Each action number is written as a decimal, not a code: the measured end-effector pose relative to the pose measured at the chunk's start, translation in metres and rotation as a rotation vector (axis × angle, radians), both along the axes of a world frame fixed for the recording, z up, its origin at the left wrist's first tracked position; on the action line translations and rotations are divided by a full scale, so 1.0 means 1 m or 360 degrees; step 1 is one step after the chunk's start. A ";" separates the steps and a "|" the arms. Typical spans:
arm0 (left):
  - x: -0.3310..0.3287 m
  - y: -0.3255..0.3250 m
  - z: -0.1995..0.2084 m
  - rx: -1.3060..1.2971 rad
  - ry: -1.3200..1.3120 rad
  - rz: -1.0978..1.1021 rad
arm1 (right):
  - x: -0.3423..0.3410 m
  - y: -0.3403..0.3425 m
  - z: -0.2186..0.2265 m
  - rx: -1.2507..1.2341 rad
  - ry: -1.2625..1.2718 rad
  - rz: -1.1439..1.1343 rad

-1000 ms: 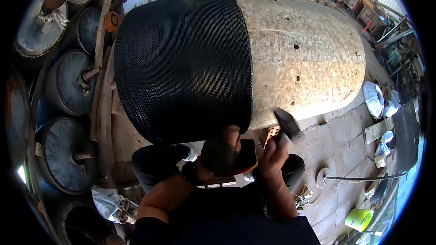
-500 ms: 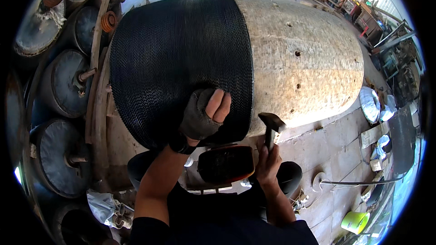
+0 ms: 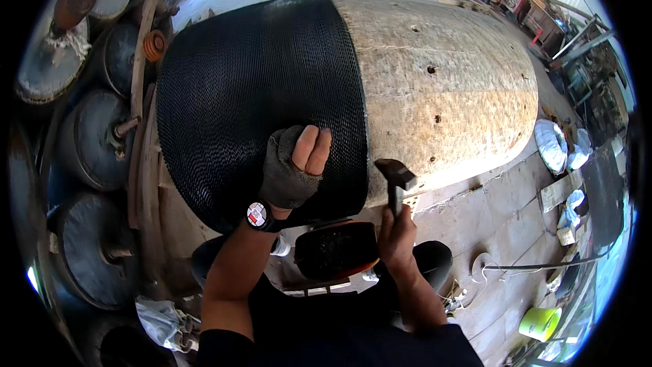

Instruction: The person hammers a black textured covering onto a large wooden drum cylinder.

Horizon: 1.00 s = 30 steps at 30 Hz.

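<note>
A large barrel-shaped drum lies in front of me. Its left part wears a black, finely ridged covering (image 3: 258,75), while the right part is bare, pale wood (image 3: 455,88) with several dark holes. Against the lower front of the black covering rests my left hand (image 3: 295,163), in a dark fingerless glove, its fingers curled; whatever they may hold is hidden. My right hand (image 3: 398,236) grips a hammer (image 3: 396,183) by the handle, head up, just off the drum's near side. Between my knees sits a dark open container (image 3: 336,250) with unclear contents.
Several dark round drums (image 3: 102,139) with protruding shafts line the left side, beside long wooden boards (image 3: 141,61). To the right are white wrapped bundles (image 3: 551,151), a thin rod (image 3: 536,267) on the floor and a yellow-green bucket (image 3: 540,323). Machinery and clutter stand farther back right.
The drum sits slightly further left in view. My left hand remains on the black covering, its wrist turned so the watch face shows. The hammer has shifted slightly and its head angle differs.
</note>
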State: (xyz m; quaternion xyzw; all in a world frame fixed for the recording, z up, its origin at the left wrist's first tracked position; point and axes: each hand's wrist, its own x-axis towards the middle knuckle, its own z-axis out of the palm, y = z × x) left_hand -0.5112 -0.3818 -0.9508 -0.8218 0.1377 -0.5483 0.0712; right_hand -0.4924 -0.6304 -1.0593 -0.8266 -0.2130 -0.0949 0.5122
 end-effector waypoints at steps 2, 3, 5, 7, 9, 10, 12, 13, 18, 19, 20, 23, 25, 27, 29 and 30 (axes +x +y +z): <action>0.001 -0.001 0.001 -0.0014 -0.0018 -0.0032 | -0.004 -0.006 0.012 0.0267 -0.0088 0.0059; 0.000 -0.001 0.000 -0.0005 -0.0015 -0.0001 | -0.013 -0.012 0.014 0.0391 -0.0097 0.0088; 0.000 -0.003 0.003 0.0015 -0.0012 0.0056 | -0.019 -0.020 0.005 0.0579 -0.0327 0.0155; 0.001 -0.003 0.002 0.0001 0.0036 0.0107 | -0.020 -0.023 0.000 0.0573 -0.0248 0.0155; 0.002 -0.003 0.005 0.0006 0.0044 0.0170 | -0.006 -0.014 -0.013 -0.0081 -0.0088 -0.0157; 0.002 -0.003 0.006 0.0016 0.0029 0.0188 | 0.000 -0.008 -0.024 -0.0007 -0.0087 -0.0133; 0.001 -0.004 0.003 0.0065 -0.0027 0.0219 | -0.017 -0.020 -0.034 0.0000 -0.0020 -0.0114; 0.003 -0.005 0.003 0.0055 -0.0032 0.0262 | -0.023 -0.026 -0.036 -0.0001 0.0012 -0.0098; 0.002 -0.026 0.011 -0.0037 -0.0081 0.0207 | -0.028 -0.037 -0.048 0.0208 -0.0036 -0.0015; -0.001 -0.037 0.005 -0.0099 -0.0097 0.0110 | -0.030 -0.039 -0.048 0.0202 0.0053 -0.0012; -0.006 -0.053 -0.004 -0.0242 0.0003 -0.0028 | -0.032 -0.042 -0.046 0.0197 0.0142 -0.0008; -0.017 -0.092 -0.047 -0.0513 0.0215 -0.0435 | -0.034 -0.043 -0.052 0.0231 0.0253 0.0026; -0.017 -0.105 -0.074 -0.0653 0.0318 -0.0380 | -0.033 -0.045 -0.056 0.0226 0.0248 0.0033; -0.015 -0.107 -0.082 -0.0652 0.0354 -0.0325 | -0.033 -0.047 -0.058 0.0228 0.0225 0.0043; -0.015 -0.109 -0.085 -0.0657 0.0405 -0.0304 | -0.032 -0.048 -0.059 0.0226 0.0212 0.0045; -0.014 -0.109 -0.080 -0.0650 0.0430 -0.0300 | -0.032 -0.047 -0.056 0.0237 0.0204 0.0053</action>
